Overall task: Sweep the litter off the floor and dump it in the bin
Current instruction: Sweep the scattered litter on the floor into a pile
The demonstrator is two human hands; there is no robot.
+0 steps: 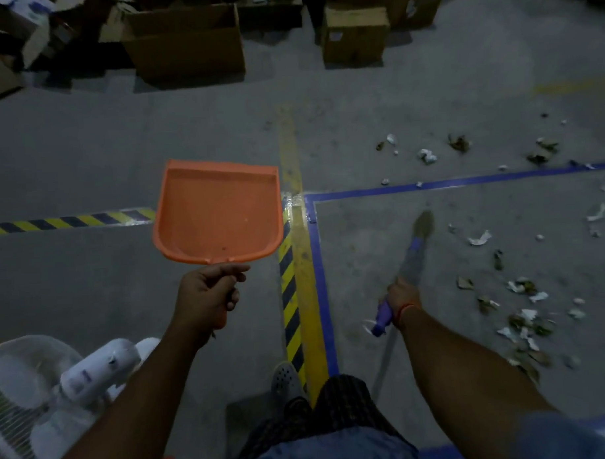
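My left hand point(207, 294) grips the handle of an orange dustpan point(218, 211), held level above the floor with its pan empty. My right hand point(401, 299) is closed on the purple handle of a broom point(412, 260); the broom is blurred and its brush end point(424, 223) points forward, inside the blue-taped area. Litter point(523, 311) of torn white paper and dry leaves lies scattered on the grey floor to the right of the broom, with more litter point(429, 154) beyond the blue tape line. No bin is in view.
Cardboard boxes point(184, 41) line the far side of the floor. A white fan point(59, 385) stands at the lower left, close to my left arm. Yellow-black hazard tape point(291, 298) and blue tape point(321, 280) mark the floor. My foot point(286, 381) is on the hazard tape.
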